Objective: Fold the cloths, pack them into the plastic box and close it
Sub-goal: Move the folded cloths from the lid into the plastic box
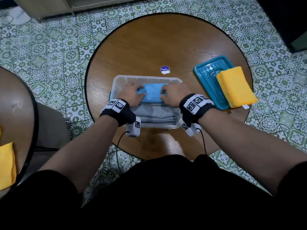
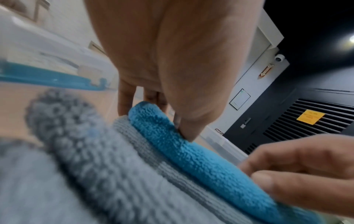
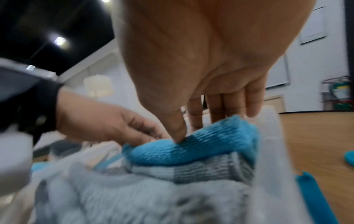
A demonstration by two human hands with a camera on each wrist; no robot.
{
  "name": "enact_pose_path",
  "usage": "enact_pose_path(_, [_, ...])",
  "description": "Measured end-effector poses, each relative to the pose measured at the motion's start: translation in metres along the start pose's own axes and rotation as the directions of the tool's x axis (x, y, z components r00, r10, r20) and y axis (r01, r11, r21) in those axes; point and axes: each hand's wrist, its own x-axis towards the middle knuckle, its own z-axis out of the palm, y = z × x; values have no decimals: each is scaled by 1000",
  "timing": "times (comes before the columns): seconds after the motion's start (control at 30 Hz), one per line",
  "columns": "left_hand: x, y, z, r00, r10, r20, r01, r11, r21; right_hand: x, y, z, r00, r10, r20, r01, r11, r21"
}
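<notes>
A clear plastic box (image 1: 146,77) stands mid-table with folded grey cloths (image 1: 156,115) stacked inside. On top of them, toward the far wall, lies a folded blue cloth (image 1: 152,95). My left hand (image 1: 132,95) pinches its left end, thumb on top and fingers curled over the far edge (image 2: 159,115). At the cloth's right end my right hand (image 1: 172,95) pinches it the same way (image 3: 201,125). The teal lid (image 1: 207,75) lies upside down to the right of the box, with a folded yellow cloth (image 1: 235,87) resting on it.
A round sticker (image 1: 165,70) sits on the wooden table (image 1: 157,47) behind the box. A second round table (image 1: 16,105) at the left carries another yellow cloth (image 1: 6,163). Patterned tiled floor surrounds both; a dark cabinet (image 1: 290,22) stands far right.
</notes>
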Motion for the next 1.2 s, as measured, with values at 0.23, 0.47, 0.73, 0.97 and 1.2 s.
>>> enact_pose_path(0.23, [-10, 8, 0, 912, -407, 42, 407, 892, -198, -47, 126, -2, 758, 481, -441, -149, 786, 600])
enact_pose_path(0.47, [-8, 11, 3, 860, -504, 74, 509, 847, -155, -80, 264, 18, 490, 859, -149, -701, 489, 519])
enact_pose_path(0.73, [13, 135, -3, 913, -310, -264, 373, 896, 240, -80, 312, 46, 588, 790, 172, -713, 406, 572])
enact_pose_path(0.97, [51, 255, 89, 993, -116, 20, 115, 993, 31, -84, 312, 46, 631, 739, 236, -708, 424, 565])
enact_pose_path(1.2, [83, 311, 176, 879, -223, 422, 371, 876, -308, -100, 292, 43, 678, 700, 224, -670, 463, 580])
